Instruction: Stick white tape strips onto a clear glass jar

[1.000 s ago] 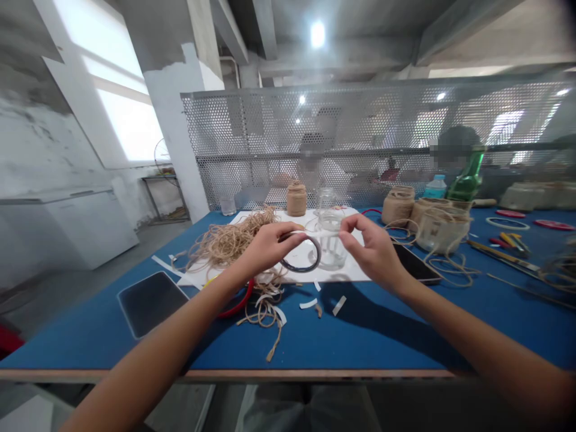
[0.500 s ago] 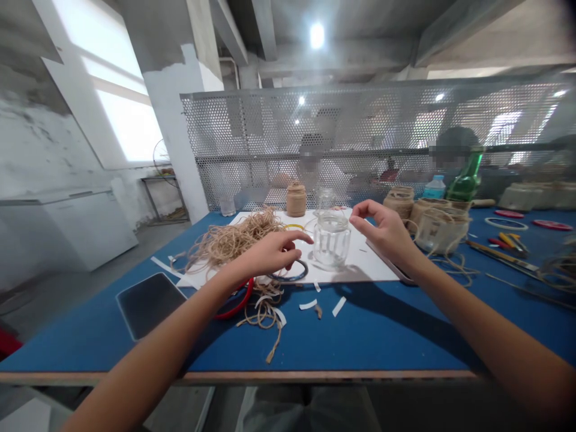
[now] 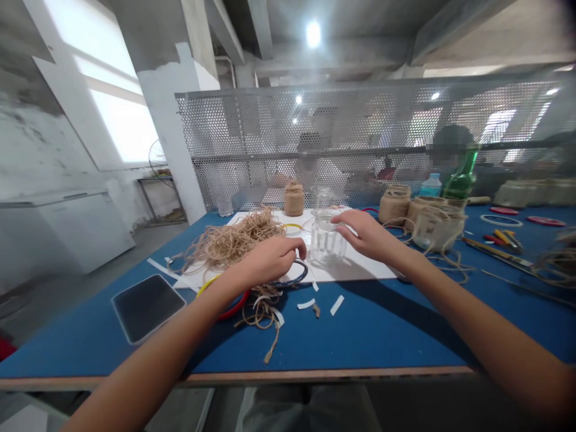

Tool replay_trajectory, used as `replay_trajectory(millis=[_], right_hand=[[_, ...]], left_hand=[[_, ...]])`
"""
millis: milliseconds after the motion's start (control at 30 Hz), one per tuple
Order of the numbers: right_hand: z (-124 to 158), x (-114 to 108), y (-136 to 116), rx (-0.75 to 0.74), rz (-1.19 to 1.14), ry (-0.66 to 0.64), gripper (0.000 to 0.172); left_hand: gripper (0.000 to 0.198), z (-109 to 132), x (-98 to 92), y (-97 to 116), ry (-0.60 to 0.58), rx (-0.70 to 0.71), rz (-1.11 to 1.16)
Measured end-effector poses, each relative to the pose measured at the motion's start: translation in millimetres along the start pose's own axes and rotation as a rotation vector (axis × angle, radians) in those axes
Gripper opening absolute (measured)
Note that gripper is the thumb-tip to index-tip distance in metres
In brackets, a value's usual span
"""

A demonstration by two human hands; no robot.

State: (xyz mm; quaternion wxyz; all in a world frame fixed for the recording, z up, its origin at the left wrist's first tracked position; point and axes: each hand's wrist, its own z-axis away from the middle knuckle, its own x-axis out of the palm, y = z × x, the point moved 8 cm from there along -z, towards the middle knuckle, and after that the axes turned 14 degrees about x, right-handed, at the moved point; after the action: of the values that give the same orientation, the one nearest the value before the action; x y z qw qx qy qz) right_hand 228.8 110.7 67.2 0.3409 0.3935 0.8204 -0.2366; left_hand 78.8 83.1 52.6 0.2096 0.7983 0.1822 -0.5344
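Observation:
Just in front of the glass jar (image 3: 327,246), a dark blue ring (image 3: 293,281) is at the fingertips of my left hand (image 3: 276,259). Those fingers are bent down and closed at its far edge; the exact contact is partly hidden. My right hand (image 3: 366,234) reaches across the jar's right side at the rim, fingers extended and thumb apart, with no firm grip visible. The jar stands upright on a white sheet (image 3: 360,270). Beside my left hand lies a tangled heap of jute twine (image 3: 240,237). A red ring (image 3: 234,309) and a yellow ring (image 3: 207,283) show beneath my left forearm.
A dark tablet-like panel (image 3: 146,307) lies at left. Paper scraps (image 3: 336,305) are scattered in front. A twine-wrapped jar (image 3: 294,199) stands behind; more wrapped jars (image 3: 394,205), a green bottle (image 3: 461,177) and pliers (image 3: 507,239) are at right. A perforated metal screen (image 3: 256,132) borders the back.
My left fingers have curled down to the dark blue ring, which has shifted slightly towards me. My right hand has moved left onto the jar's rim area.

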Motion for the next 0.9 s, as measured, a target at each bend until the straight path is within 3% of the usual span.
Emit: replay_trajectory(millis=[167, 333, 533, 700, 900], right_hand=[[-2.1, -0.8, -7.0, -0.038, 0.065, -0.083, 0.023], [-7.2, 1.9, -12.7, 0.016, 0.227, -0.190, 0.046], [-7.0, 4.4, -13.9, 0.054, 0.300, -0.247, 0.045], [-3.2, 4.9, -2.1, 0.297, 0.104, -0.413, 0.050], [-2.1, 7.8, 10.8, 0.365, -0.257, -0.497, 0.045]], left_hand=[[0.022, 1.9, 3.3, -2.4, -0.031, -0.018, -0.124], [0.023, 2.7, 15.8, -4.2, -0.133, 0.017, -0.071], [0.028, 1.0, 16.7, -9.3, -0.129, 0.017, -0.052], [0.029, 1.9, 12.7, -12.0, -0.117, -0.018, -0.078], [0.025, 2.0, -4.2, -7.2, -0.024, -0.024, -0.071]])
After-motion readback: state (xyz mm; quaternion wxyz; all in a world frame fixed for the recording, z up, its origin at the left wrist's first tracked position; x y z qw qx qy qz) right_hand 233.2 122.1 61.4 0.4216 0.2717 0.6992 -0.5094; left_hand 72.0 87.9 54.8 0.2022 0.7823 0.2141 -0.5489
